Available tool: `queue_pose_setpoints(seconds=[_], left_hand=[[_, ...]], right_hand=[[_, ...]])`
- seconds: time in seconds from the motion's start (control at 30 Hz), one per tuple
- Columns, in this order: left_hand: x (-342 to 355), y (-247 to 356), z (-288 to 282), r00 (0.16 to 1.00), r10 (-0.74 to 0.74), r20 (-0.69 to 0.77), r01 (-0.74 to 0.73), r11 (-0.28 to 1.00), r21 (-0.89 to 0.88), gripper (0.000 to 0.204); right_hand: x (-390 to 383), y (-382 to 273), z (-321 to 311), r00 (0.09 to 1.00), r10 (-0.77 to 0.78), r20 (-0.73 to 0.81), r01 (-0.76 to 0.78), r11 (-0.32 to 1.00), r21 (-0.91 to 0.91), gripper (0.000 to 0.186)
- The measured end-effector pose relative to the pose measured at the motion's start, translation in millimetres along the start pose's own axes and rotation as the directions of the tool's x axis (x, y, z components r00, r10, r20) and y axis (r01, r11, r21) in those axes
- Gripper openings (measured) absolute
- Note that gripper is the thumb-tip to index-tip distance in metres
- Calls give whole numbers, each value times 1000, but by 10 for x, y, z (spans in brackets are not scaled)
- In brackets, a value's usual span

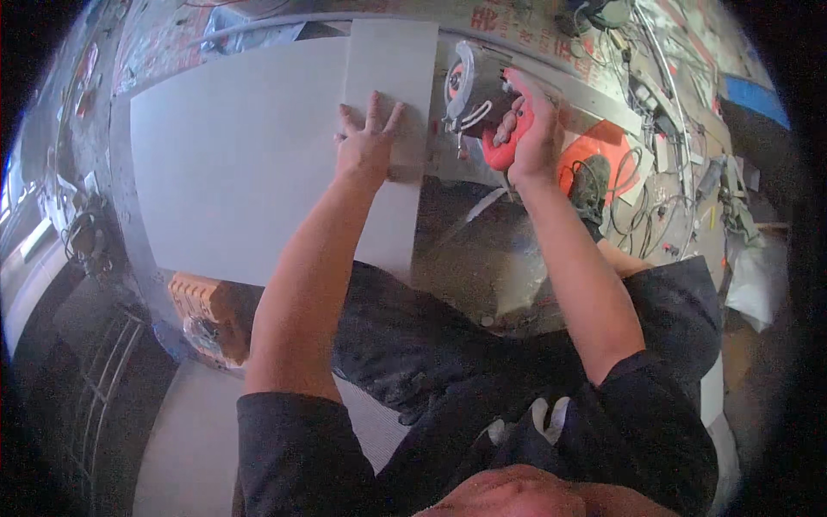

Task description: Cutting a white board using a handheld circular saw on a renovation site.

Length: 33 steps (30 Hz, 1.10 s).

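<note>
My left hand point(366, 142) lies with fingers spread on a narrow white strip point(388, 56), which rests along the right part of a large white panel point(224, 155). My right hand point(532, 129) is closed on the red handle of a handheld circular saw point(469, 86) with a silver guard, at the right edge of the strip. The saw's blade is mostly hidden by its guard and body.
A shoe point(590, 181) rests by an orange sheet point(603, 138) at right, among cables, offcuts and long rails. A tan plastic case point(198, 306) sits below the panel's left part. A white bag point(745, 297) lies at far right. My knees are at the work's near edge.
</note>
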<state>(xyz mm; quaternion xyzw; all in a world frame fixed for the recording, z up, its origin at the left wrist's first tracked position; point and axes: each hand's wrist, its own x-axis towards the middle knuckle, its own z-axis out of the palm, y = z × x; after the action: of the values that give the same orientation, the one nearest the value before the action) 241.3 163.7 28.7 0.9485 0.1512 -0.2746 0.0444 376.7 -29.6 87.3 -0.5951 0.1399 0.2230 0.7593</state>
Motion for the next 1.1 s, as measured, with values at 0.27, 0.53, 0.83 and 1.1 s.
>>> queue_pose_setpoints(seconds=[0.27,0.53,0.83,1.1], left_hand=[[30,52,3,1000,5,10,-5,1000,1,110],[26,72,-75,998,-5,68,6,1000,-14,106],[26,41,-29,1000,24,18,-24,999,-28,104],[29,28,-2,1000,6,21,-5,1000,-26,94]], right_hand=[[166,186,-37,998,9,59,-8,1000,-22,33],[147,227,-1,995,-10,96,12,1000,-25,47],[138,170,100,993,-62,102,68,996,-58,44],[138,144,128,992,-17,127,15,1000,17,41]])
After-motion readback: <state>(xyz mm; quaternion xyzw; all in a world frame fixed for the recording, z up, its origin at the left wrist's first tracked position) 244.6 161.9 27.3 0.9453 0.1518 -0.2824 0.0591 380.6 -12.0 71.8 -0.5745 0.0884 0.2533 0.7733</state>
